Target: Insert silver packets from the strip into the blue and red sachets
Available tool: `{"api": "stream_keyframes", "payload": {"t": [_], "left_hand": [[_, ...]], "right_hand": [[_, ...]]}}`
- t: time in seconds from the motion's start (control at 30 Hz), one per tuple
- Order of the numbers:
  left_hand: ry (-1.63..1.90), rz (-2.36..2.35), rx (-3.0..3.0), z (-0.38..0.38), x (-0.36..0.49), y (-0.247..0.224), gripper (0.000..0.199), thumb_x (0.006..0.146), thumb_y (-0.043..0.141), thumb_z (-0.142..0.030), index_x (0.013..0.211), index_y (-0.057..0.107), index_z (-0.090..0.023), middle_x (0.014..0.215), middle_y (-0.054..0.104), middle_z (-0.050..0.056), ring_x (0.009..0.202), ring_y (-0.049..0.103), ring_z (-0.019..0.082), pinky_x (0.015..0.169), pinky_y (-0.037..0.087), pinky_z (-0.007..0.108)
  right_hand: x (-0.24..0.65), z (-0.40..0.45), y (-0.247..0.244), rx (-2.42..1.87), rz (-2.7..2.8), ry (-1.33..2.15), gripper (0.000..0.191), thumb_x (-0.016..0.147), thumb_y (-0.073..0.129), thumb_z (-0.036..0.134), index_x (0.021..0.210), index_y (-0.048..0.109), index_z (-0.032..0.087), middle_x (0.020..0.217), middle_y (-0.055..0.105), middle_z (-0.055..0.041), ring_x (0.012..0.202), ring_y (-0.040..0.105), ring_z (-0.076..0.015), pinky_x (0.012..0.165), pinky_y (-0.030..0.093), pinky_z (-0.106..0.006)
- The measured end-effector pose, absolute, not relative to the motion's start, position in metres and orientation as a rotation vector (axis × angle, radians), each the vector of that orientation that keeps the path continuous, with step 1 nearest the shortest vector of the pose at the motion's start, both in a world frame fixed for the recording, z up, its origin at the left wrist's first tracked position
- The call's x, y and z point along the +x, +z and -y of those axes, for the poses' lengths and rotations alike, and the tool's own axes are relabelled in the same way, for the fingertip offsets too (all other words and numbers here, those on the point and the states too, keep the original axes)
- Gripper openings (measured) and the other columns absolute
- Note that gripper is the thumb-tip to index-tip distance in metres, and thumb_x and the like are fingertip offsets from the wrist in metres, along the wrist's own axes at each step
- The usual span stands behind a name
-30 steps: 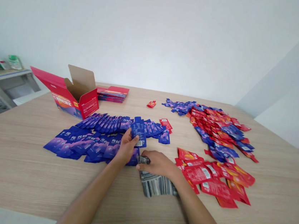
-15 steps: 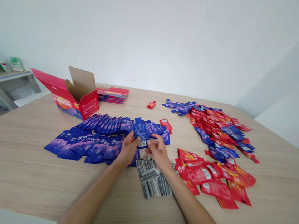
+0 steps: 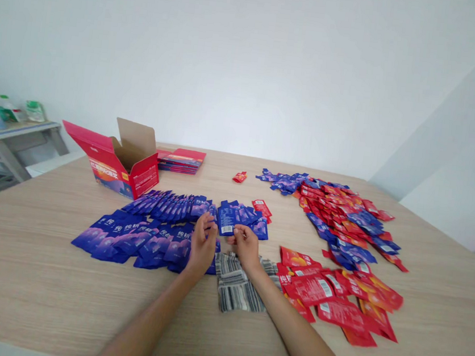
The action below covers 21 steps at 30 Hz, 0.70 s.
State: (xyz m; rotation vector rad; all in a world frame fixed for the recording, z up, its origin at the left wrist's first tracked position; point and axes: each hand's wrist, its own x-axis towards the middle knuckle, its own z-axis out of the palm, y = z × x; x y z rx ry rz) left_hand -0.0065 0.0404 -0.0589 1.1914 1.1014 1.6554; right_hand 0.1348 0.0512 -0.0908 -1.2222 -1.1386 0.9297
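My right hand (image 3: pixel 246 247) pinches the lower right corner of a blue sachet (image 3: pixel 227 218), whose printed side with a barcode faces up. Beside it, my left hand (image 3: pixel 202 248) is off the sachet, its fingers loosely bent and apart with nothing in them. Left of the hands, blue sachets (image 3: pixel 128 234) lie overlapped in a fanned row, and a second row of blue sachets (image 3: pixel 174 206) runs behind it. Under my right wrist is a grey-and-black striped piece (image 3: pixel 239 289), which looks like cloth.
An open red carton (image 3: pixel 120 173) stands at the back left, next to stacked flat cartons (image 3: pixel 182 160). Red sachets (image 3: pixel 336 292) lie at the right, and a mixed red and blue sachet heap (image 3: pixel 340 212) is behind them. A single red sachet (image 3: pixel 240 176) lies farther back.
My left hand has let go of the blue sachet and drawn slightly left. The sachet has come down among the other blue sachets, with my right hand still at its corner.
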Motion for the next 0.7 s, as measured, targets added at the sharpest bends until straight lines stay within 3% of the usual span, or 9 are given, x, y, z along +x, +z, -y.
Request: {"api": "stream_keyframes", "payload": {"t": [0.13, 0.27, 0.37, 0.53, 0.6, 0.7], "left_hand": [[1.627, -1.113, 1.268, -0.039, -0.006, -0.060, 0.029, 0.085, 0.068, -0.041, 0.106, 0.067, -0.022, 0.109, 0.068, 0.008, 0.100, 0.062, 0.022, 0.086, 0.046, 0.032], [1.520, -1.098, 1.413, -0.035, -0.001, -0.064, 0.018, 0.085, 0.066, -0.038, 0.093, 0.071, -0.023, 0.091, 0.070, 0.005, 0.085, 0.062, 0.021, 0.076, 0.045, 0.031], [1.442, -1.086, 1.565, -0.030, 0.003, -0.066, 0.017, 0.090, 0.057, -0.034, 0.093, 0.070, -0.023, 0.091, 0.070, 0.005, 0.083, 0.061, 0.021, 0.075, 0.045, 0.031], [1.253, -0.978, 1.901, -0.011, 0.011, -0.062, 0.014, 0.087, 0.056, -0.025, 0.090, 0.070, -0.023, 0.093, 0.070, 0.007, 0.095, 0.061, 0.025, 0.089, 0.045, 0.040], [1.141, -0.938, 2.086, 0.000, 0.014, -0.060, 0.017, 0.085, 0.061, -0.025, 0.099, 0.070, -0.023, 0.111, 0.069, 0.009, 0.109, 0.058, 0.028, 0.100, 0.042, 0.045], [0.810, -0.947, 2.541, 0.014, 0.019, -0.064, 0.042, 0.086, 0.064, -0.036, 0.126, 0.061, -0.023, 0.145, 0.053, 0.013, 0.134, 0.044, 0.034, 0.110, 0.035, 0.053]], "right_hand": [[0.132, -0.059, -0.098, -1.232, 1.217, 0.910, 0.050, 0.085, 0.056, 0.055, 0.118, 0.061, 0.018, 0.094, 0.073, -0.0108, 0.082, 0.071, -0.0242, 0.082, 0.058, -0.042], [0.135, -0.060, -0.096, -1.282, 1.293, 0.821, 0.044, 0.090, 0.053, 0.046, 0.123, 0.063, 0.019, 0.124, 0.067, -0.0123, 0.102, 0.069, -0.0232, 0.093, 0.055, -0.042], [0.146, -0.055, -0.082, -1.330, 1.380, 0.713, 0.034, 0.091, 0.053, 0.040, 0.115, 0.068, 0.021, 0.121, 0.069, -0.0099, 0.113, 0.064, -0.0237, 0.104, 0.048, -0.044], [0.175, -0.029, -0.041, -1.377, 1.577, 0.564, 0.029, 0.092, 0.054, 0.038, 0.106, 0.072, 0.021, 0.112, 0.073, -0.0068, 0.106, 0.066, -0.0225, 0.102, 0.048, -0.041], [0.189, -0.010, -0.032, -1.428, 1.600, 0.499, 0.032, 0.094, 0.051, 0.043, 0.103, 0.072, 0.021, 0.108, 0.073, -0.0075, 0.103, 0.067, -0.0232, 0.098, 0.050, -0.041], [0.210, 0.025, -0.036, -1.546, 1.549, 0.378, 0.038, 0.096, 0.046, 0.044, 0.110, 0.069, 0.018, 0.112, 0.071, -0.0126, 0.106, 0.065, -0.0276, 0.100, 0.049, -0.048]]}}
